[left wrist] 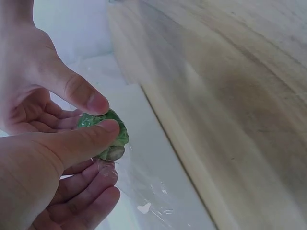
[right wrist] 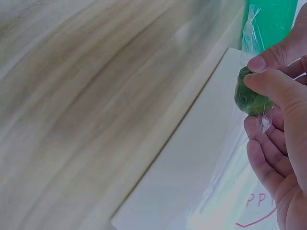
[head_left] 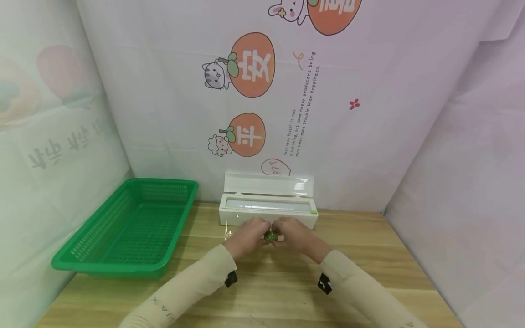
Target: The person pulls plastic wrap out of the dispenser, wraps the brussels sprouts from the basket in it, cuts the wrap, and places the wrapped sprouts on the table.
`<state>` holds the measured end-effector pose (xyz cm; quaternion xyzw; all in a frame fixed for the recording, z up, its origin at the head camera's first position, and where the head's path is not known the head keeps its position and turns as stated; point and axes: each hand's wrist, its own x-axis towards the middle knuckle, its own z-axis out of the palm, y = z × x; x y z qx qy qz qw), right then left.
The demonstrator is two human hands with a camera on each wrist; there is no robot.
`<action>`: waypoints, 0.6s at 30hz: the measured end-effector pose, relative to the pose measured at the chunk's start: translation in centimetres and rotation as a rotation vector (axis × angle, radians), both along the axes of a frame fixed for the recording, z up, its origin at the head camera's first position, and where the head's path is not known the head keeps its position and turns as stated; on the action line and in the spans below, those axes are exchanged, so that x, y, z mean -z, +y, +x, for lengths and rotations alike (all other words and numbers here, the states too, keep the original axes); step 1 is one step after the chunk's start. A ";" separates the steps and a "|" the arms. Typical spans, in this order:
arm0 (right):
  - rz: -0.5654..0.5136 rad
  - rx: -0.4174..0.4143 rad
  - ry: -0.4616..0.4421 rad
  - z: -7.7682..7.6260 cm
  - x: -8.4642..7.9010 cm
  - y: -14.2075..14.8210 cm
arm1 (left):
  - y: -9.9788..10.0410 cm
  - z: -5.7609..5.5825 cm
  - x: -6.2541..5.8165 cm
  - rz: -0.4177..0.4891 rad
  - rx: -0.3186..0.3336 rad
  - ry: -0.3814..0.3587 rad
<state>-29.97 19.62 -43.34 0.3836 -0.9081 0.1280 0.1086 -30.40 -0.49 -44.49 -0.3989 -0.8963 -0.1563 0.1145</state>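
Between my two hands is a small Brussels sprout (head_left: 271, 236) with clear cling film around it. My left hand (head_left: 248, 234) pinches it from the left, its thumb pressed on the leaves in the left wrist view. From the other side my right hand (head_left: 297, 235) pinches the sprout (right wrist: 250, 99), thumb on top and fingers beneath. A pale cut stem end shows on the sprout (left wrist: 118, 138) in the left wrist view. Loose cling film (right wrist: 251, 34) trails beyond the hands. Right behind them stands a white cling film dispenser box (head_left: 229, 217) with its lid raised.
A green plastic basket (head_left: 172, 248) with perforated sides stands on the left of the wooden table (head_left: 361, 255). Printed white cloth (head_left: 172, 91) hangs behind the table, and white sheets enclose both sides.
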 end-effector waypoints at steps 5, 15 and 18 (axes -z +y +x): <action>0.009 0.002 -0.009 0.6 -1.0 -0.1 | 0.1 0.7 -1.1 -0.034 -0.018 0.026; -0.011 -0.020 -0.093 1.4 -1.5 -0.2 | 0.2 1.4 -2.2 -0.105 -0.024 -0.007; -0.025 -0.036 -0.128 1.8 -0.4 -0.3 | 0.0 1.8 -1.2 -0.091 0.011 0.002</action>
